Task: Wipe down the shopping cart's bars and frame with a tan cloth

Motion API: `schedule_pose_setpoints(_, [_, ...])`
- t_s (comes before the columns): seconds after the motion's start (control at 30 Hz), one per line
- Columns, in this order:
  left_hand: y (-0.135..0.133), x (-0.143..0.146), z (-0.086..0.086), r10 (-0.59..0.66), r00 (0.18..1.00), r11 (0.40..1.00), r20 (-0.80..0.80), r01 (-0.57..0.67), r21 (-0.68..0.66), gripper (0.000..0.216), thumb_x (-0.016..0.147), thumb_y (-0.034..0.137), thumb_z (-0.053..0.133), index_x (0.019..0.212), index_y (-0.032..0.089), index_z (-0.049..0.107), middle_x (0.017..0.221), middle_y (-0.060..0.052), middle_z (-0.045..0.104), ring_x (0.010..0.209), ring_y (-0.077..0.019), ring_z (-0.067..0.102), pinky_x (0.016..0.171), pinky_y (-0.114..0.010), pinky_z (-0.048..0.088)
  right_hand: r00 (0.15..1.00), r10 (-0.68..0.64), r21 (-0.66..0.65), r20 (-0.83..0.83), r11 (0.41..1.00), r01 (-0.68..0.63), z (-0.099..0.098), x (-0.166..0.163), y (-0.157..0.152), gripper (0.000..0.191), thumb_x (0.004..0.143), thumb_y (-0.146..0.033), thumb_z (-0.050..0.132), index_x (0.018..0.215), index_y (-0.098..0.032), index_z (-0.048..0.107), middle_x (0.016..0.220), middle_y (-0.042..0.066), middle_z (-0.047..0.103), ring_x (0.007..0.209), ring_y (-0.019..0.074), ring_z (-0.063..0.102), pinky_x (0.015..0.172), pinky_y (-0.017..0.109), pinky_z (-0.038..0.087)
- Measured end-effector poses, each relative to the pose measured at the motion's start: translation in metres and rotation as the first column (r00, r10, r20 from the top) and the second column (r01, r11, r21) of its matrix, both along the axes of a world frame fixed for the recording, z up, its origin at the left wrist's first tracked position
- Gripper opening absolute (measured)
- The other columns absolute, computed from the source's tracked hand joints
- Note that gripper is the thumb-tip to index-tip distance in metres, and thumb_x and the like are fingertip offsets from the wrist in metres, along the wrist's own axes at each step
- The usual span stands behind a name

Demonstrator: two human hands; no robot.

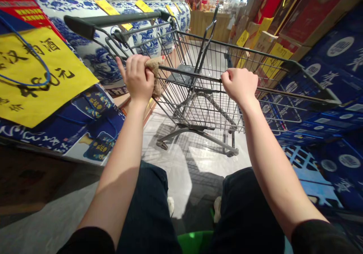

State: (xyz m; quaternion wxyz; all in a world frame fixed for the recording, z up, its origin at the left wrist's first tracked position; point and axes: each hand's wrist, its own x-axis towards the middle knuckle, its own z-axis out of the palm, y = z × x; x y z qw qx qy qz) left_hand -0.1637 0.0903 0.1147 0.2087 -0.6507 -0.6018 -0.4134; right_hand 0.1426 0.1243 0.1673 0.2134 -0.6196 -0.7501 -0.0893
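A grey wire shopping cart (190, 72) stands sideways in front of me, its push handle (121, 18) at the left. My left hand (138, 78) is closed over a brown cloth (157, 66) at the handle end of the cart's near top rail. Part of the cloth sticks out on the thumb side; the rest is hidden under the fingers. Farther right, my right hand (241, 85) is wrapped around the same rail in a fist. Inside the basket, a dark child-seat flap (181, 76) is visible through the wires.
Large blue-and-white porcelain jars (147, 38) with red cloth tops line the left side. Nearer stands a blue gift bag with a yellow price sign (42, 76). Stacked blue boxes (337, 57) and cartons rise on the right. Between my knees is something green (195, 240).
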Motion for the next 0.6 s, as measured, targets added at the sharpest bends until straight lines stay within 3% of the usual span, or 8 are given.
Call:
schedule_pose_setpoints(0.1, [0.004, 0.009, -0.005, -0.020, 1.000, 0.999, 0.014, 0.020, 0.032, 0.052, 0.091, 0.025, 0.045, 0.142, 0.037, 0.051, 0.146, 0.002, 0.060, 0.157, -0.0246, 0.023, 0.135, -0.053, 0.002, 1.000, 0.010, 0.006, -0.009, 1.000, -0.010, -0.002, -0.003, 0.001, 0.046, 0.097, -0.036, 0.033, 0.094, -0.012, 0.072, 0.094, 0.018, 0.070, 0.086, 0.0268, 0.062, 0.074, 0.037, 0.036])
schedule_pose_setpoints(0.27, [0.008, 0.068, -0.008, -0.108, 0.993, 0.990, -0.038, 0.104, -0.098, 0.059, 0.087, 0.022, 0.050, 0.146, 0.031, 0.049, 0.150, -0.003, 0.056, 0.151, -0.0331, 0.036, 0.132, -0.062, 0.008, 0.999, 0.023, 0.013, -0.024, 1.000, -0.022, -0.001, -0.004, 0.002, 0.045, 0.097, -0.037, 0.033, 0.093, -0.013, 0.072, 0.092, 0.018, 0.070, 0.083, 0.0257, 0.060, 0.072, 0.037, 0.034])
schedule_pose_setpoints(0.37, [0.008, 0.084, -0.006, -0.134, 0.988, 0.987, -0.073, 0.127, -0.101, 0.054, 0.089, 0.021, 0.049, 0.142, 0.030, 0.053, 0.147, -0.004, 0.059, 0.147, -0.0338, 0.042, 0.132, -0.063, 0.008, 1.000, 0.019, 0.011, -0.021, 1.000, -0.019, -0.001, -0.001, 0.003, 0.045, 0.098, -0.038, 0.033, 0.091, -0.014, 0.071, 0.092, 0.019, 0.070, 0.084, 0.0258, 0.060, 0.073, 0.037, 0.033])
schedule_pose_setpoints(0.43, [0.007, 0.074, -0.005, -0.120, 0.991, 0.992, -0.063, 0.116, -0.056, 0.052, 0.090, 0.021, 0.048, 0.140, 0.032, 0.055, 0.144, -0.003, 0.061, 0.145, -0.0331, 0.044, 0.132, -0.063, 0.007, 1.000, 0.013, 0.019, -0.018, 1.000, -0.013, -0.002, 0.001, 0.003, 0.045, 0.098, -0.038, 0.034, 0.090, -0.013, 0.071, 0.092, 0.019, 0.070, 0.084, 0.0257, 0.060, 0.073, 0.036, 0.032])
schedule_pose_setpoints(0.6, [0.009, 0.013, -0.011, 0.036, 0.999, 0.989, 0.034, -0.040, 0.139, 0.054, 0.091, 0.019, 0.044, 0.141, 0.039, 0.050, 0.144, 0.000, 0.060, 0.153, -0.0258, 0.033, 0.134, -0.057, 0.010, 0.999, 0.031, 0.060, -0.027, 0.998, -0.029, -0.005, 0.001, 0.004, 0.046, 0.098, -0.039, 0.033, 0.089, -0.013, 0.070, 0.086, 0.016, 0.068, 0.083, 0.0245, 0.059, 0.072, 0.036, 0.032])
